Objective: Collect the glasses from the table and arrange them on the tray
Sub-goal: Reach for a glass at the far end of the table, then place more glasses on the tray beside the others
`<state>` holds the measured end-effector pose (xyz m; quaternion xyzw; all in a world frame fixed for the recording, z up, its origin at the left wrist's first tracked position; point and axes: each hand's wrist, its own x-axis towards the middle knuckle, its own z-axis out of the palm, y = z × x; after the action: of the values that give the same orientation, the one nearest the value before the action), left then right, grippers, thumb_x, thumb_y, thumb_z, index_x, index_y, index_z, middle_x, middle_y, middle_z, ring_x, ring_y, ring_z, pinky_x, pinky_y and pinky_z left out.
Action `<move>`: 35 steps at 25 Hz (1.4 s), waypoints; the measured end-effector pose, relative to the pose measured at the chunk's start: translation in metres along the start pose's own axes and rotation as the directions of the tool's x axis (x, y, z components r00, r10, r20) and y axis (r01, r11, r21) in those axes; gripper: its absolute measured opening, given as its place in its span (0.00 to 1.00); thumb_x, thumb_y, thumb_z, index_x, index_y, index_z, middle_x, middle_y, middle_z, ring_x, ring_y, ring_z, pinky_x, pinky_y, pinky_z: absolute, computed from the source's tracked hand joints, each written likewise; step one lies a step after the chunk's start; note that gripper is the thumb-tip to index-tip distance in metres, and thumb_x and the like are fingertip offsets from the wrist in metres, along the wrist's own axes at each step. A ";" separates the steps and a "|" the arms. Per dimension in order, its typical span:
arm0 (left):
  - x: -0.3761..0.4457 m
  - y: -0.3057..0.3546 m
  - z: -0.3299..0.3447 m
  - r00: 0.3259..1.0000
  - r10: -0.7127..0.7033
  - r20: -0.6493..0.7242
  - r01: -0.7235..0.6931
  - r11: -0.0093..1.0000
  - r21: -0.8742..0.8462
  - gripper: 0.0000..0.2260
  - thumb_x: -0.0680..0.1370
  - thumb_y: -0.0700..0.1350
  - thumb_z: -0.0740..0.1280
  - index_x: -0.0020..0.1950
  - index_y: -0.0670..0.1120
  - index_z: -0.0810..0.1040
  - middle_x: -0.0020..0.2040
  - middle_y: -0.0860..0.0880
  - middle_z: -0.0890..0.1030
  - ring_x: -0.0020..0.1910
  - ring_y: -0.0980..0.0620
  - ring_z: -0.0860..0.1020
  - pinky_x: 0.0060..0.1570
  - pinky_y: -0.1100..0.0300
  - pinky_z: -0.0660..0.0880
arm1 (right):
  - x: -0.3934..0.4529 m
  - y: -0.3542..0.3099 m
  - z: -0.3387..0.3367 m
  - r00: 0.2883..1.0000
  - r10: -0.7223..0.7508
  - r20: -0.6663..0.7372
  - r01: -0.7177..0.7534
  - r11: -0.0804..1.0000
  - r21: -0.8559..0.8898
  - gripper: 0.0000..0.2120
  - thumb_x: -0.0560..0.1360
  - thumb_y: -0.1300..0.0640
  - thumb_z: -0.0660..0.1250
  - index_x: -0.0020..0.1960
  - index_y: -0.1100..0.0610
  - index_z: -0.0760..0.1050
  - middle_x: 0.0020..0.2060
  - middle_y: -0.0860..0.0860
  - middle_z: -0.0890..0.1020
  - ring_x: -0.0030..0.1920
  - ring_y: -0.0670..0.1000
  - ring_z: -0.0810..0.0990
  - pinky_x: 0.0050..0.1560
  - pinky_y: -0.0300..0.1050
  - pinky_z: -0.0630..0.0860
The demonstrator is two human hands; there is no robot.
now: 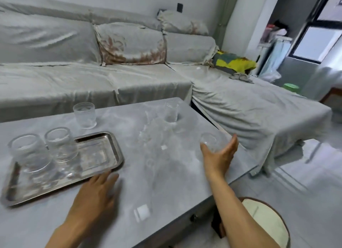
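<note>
A steel tray (103, 148) lies on the left of the grey table (166, 183). Two clear glasses stand on it, one at the left (30, 153) and one beside it (61, 146). Behind the tray a frosted glass (84, 115) stands on the table. Another clear glass (171, 112) stands near the far edge. My right hand (220, 155) wraps around a small clear glass (211, 141) near the table's right edge. My left hand (96, 194) hovers flat, fingers apart, just in front of the tray's near rim, holding nothing.
A sofa (92, 77) under a grey cover runs along the far and right sides of the table. A round stool (264, 223) stands at the near right corner. A yellow and green cloth (235, 63) lies on the sofa's far end.
</note>
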<state>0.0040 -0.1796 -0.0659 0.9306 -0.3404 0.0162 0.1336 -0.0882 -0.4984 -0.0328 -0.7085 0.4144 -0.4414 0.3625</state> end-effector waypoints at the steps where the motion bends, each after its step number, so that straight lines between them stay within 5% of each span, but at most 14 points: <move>1: -0.003 0.004 0.006 1.000 0.026 0.014 -0.026 1.000 0.013 0.19 0.71 0.50 0.59 0.56 0.45 0.82 0.56 0.40 0.83 0.53 0.39 0.81 0.48 0.45 0.80 | 0.008 0.013 -0.002 0.997 0.057 0.061 -0.058 0.998 0.013 0.52 0.66 0.54 0.78 0.77 0.50 0.47 0.78 0.55 0.53 0.73 0.60 0.61 0.68 0.60 0.66; 5: -0.004 -0.001 0.017 0.993 0.101 0.058 -0.103 0.994 0.027 0.20 0.74 0.52 0.56 0.59 0.49 0.81 0.59 0.44 0.82 0.56 0.43 0.81 0.49 0.49 0.81 | 0.026 0.052 0.022 0.938 0.197 0.284 -0.207 0.978 0.003 0.52 0.64 0.55 0.79 0.76 0.47 0.48 0.75 0.58 0.62 0.70 0.61 0.68 0.64 0.55 0.69; 8: 0.001 -0.011 0.012 0.988 0.125 0.089 -0.124 0.992 -0.019 0.16 0.75 0.50 0.59 0.60 0.49 0.78 0.62 0.46 0.80 0.61 0.44 0.77 0.55 0.51 0.77 | 0.032 0.059 0.037 0.938 0.295 0.181 -0.261 0.947 -0.190 0.43 0.61 0.50 0.79 0.69 0.52 0.59 0.65 0.61 0.74 0.60 0.64 0.76 0.60 0.58 0.73; 11: 0.007 -0.019 -0.001 0.993 0.113 0.031 -0.110 0.991 -0.082 0.09 0.74 0.46 0.62 0.51 0.47 0.78 0.51 0.48 0.81 0.52 0.43 0.78 0.50 0.51 0.75 | 0.019 0.038 0.054 0.941 0.308 0.137 -0.281 0.941 -0.187 0.39 0.58 0.48 0.79 0.61 0.53 0.62 0.58 0.62 0.79 0.54 0.64 0.79 0.56 0.58 0.75; 15: 0.010 -0.056 -0.022 0.984 -0.139 -0.114 0.118 0.977 -0.179 0.16 0.72 0.45 0.66 0.60 0.46 0.79 0.57 0.46 0.82 0.56 0.42 0.78 0.54 0.51 0.74 | -0.018 -0.018 0.089 0.933 0.137 0.332 -0.148 0.989 0.008 0.39 0.55 0.47 0.81 0.58 0.51 0.65 0.55 0.56 0.80 0.52 0.59 0.79 0.52 0.52 0.76; 17: 0.007 -0.075 -0.027 0.972 -0.220 -0.085 0.215 0.974 -0.065 0.20 0.72 0.46 0.66 0.65 0.49 0.75 0.60 0.49 0.80 0.59 0.43 0.75 0.55 0.51 0.72 | -0.044 -0.048 0.115 0.891 0.037 0.453 -0.095 0.990 0.106 0.39 0.52 0.45 0.81 0.58 0.49 0.67 0.55 0.52 0.80 0.52 0.56 0.79 0.54 0.52 0.77; 20: -0.001 -0.097 -0.026 0.980 -0.197 0.008 0.193 0.967 0.167 0.17 0.74 0.45 0.61 0.63 0.52 0.73 0.59 0.52 0.78 0.59 0.45 0.73 0.55 0.51 0.70 | -0.085 -0.090 0.165 0.812 -0.097 0.576 -0.001 0.986 0.167 0.39 0.52 0.47 0.81 0.59 0.49 0.68 0.55 0.50 0.80 0.54 0.53 0.79 0.57 0.51 0.76; 26: -0.007 -0.126 -0.018 0.986 -0.160 -0.045 0.164 0.981 0.102 0.10 0.74 0.40 0.59 0.51 0.50 0.76 0.49 0.52 0.78 0.50 0.45 0.76 0.40 0.54 0.68 | -0.139 -0.129 0.255 0.616 -0.265 0.742 0.311 0.947 0.080 0.38 0.57 0.52 0.80 0.61 0.50 0.65 0.55 0.50 0.80 0.52 0.54 0.80 0.51 0.51 0.78; 35: -0.003 -0.132 -0.017 0.989 -0.150 -0.002 0.149 0.982 0.114 0.11 0.72 0.37 0.59 0.48 0.49 0.77 0.46 0.47 0.78 0.46 0.41 0.77 0.39 0.54 0.65 | -0.158 -0.110 0.283 0.603 -0.224 0.765 0.238 0.967 0.096 0.42 0.59 0.51 0.81 0.66 0.52 0.64 0.61 0.52 0.77 0.58 0.53 0.77 0.54 0.47 0.74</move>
<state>0.0869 -0.0773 -0.0812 0.9596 -0.2688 0.0223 0.0799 0.1611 -0.2701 -0.0861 -0.8788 0.1286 -0.1368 0.4388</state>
